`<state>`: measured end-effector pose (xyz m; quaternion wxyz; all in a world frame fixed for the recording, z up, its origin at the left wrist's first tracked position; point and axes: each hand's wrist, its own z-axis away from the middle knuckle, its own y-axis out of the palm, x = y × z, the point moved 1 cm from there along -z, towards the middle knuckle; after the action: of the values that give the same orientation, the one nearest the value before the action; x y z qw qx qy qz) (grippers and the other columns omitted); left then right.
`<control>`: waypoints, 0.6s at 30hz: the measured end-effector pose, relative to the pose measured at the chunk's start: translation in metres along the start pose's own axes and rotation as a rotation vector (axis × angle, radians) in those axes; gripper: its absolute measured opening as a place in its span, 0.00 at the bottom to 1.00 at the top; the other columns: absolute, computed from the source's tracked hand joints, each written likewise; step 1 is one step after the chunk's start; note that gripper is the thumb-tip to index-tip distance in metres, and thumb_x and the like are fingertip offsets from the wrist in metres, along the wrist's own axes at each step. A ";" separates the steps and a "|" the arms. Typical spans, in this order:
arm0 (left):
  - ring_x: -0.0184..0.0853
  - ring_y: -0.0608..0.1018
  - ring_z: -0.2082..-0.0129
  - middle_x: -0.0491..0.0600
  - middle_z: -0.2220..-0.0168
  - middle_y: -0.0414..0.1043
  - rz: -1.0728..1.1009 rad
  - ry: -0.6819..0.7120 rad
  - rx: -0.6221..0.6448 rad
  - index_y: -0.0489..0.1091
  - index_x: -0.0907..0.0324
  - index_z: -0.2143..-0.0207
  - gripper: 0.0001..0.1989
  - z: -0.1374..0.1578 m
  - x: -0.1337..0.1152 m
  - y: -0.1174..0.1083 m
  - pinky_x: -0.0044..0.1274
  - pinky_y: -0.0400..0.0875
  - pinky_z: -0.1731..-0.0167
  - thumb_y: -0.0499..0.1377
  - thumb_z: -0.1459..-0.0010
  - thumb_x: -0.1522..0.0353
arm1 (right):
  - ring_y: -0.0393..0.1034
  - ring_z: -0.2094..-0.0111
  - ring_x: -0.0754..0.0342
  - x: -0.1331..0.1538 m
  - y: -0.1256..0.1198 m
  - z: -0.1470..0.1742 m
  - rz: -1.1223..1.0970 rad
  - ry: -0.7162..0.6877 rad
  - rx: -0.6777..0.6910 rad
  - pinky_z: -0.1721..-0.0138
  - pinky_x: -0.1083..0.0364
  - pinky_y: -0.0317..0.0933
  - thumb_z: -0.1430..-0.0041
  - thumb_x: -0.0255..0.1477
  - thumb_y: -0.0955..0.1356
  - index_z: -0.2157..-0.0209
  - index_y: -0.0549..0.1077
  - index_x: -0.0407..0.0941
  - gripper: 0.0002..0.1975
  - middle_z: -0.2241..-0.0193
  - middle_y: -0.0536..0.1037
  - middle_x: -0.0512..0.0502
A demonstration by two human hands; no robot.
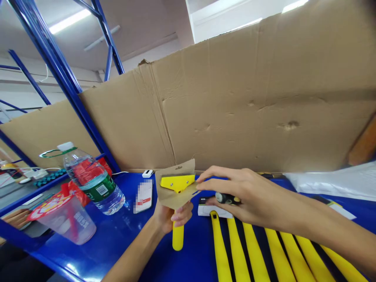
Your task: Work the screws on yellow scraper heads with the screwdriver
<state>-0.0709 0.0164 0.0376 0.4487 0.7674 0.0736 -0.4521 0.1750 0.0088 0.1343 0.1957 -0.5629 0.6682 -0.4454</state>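
A yellow scraper (178,237) is upright in my left hand (176,213), the fingers closed around its handle just below the head. A brown cardboard sleeve (173,200) with a hang hole at its top surrounds the scraper's yellow head. My right hand (235,188) has its fingertips at the right edge of the cardboard. Tucked in that hand's curled lower fingers is a dark tool handle (227,198) with a rounded grey end; its kind does not show. Below, several yellow scraper handles (243,250) lie in a row, and a white-and-black box (202,208) sits at their far end.
To the left are a water bottle (100,184), a plastic cup (79,225) with a red straw, and a phone (144,196). A small white device (147,173) lies behind the phone. A cardboard wall (235,117) closes off the back. White plastic wrap (337,182) lies at the right on the blue table (123,239).
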 end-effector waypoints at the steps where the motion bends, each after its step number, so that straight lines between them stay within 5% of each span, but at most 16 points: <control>1: 0.19 0.49 0.90 0.39 0.84 0.57 0.009 -0.019 0.038 0.76 0.65 0.68 0.13 0.001 0.001 -0.003 0.14 0.53 0.90 0.62 0.35 0.63 | 0.81 0.59 0.52 0.001 0.000 0.000 0.013 -0.012 0.007 0.57 0.54 0.73 0.31 0.26 0.71 0.46 0.78 0.52 0.15 0.47 0.81 0.44; 4: 0.20 0.50 0.92 0.39 0.85 0.57 0.006 -0.059 0.079 0.78 0.66 0.66 0.15 0.001 0.005 -0.007 0.15 0.53 0.91 0.60 0.34 0.62 | 0.80 0.62 0.53 0.002 0.000 -0.001 0.038 -0.020 -0.018 0.62 0.55 0.71 0.32 0.23 0.68 0.53 0.78 0.48 0.10 0.52 0.82 0.44; 8: 0.23 0.53 0.94 0.42 0.86 0.60 -0.025 -0.114 0.067 0.79 0.66 0.65 0.17 0.001 0.010 -0.007 0.17 0.55 0.92 0.59 0.34 0.61 | 0.80 0.58 0.51 0.000 -0.004 0.001 0.063 0.002 -0.096 0.57 0.52 0.71 0.33 0.21 0.68 0.56 0.76 0.47 0.08 0.44 0.78 0.41; 11: 0.25 0.56 0.94 0.44 0.85 0.64 -0.046 -0.124 0.045 0.80 0.66 0.65 0.20 0.002 0.013 -0.005 0.19 0.57 0.92 0.58 0.34 0.58 | 0.80 0.49 0.46 0.000 -0.006 0.001 0.064 0.032 -0.126 0.53 0.50 0.71 0.33 0.21 0.68 0.58 0.75 0.47 0.07 0.37 0.74 0.40; 14: 0.26 0.59 0.94 0.46 0.83 0.69 -0.052 -0.112 0.045 0.80 0.66 0.63 0.21 0.003 0.015 -0.006 0.20 0.58 0.90 0.57 0.35 0.56 | 0.74 0.39 0.44 0.000 -0.007 -0.002 0.000 0.046 -0.131 0.46 0.50 0.68 0.29 0.25 0.67 0.59 0.74 0.47 0.04 0.45 0.81 0.41; 18: 0.28 0.63 0.94 0.50 0.83 0.72 -0.051 -0.188 0.100 0.80 0.67 0.65 0.23 0.006 0.015 -0.007 0.21 0.56 0.90 0.56 0.36 0.55 | 0.79 0.60 0.50 -0.003 -0.006 -0.006 -0.085 0.154 -0.072 0.60 0.54 0.68 0.27 0.34 0.68 0.61 0.75 0.48 0.07 0.63 0.84 0.48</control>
<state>-0.0691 0.0117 0.0205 0.4031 0.7409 0.0281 -0.5365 0.1747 0.0140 0.1420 0.1042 -0.5613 0.6725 -0.4710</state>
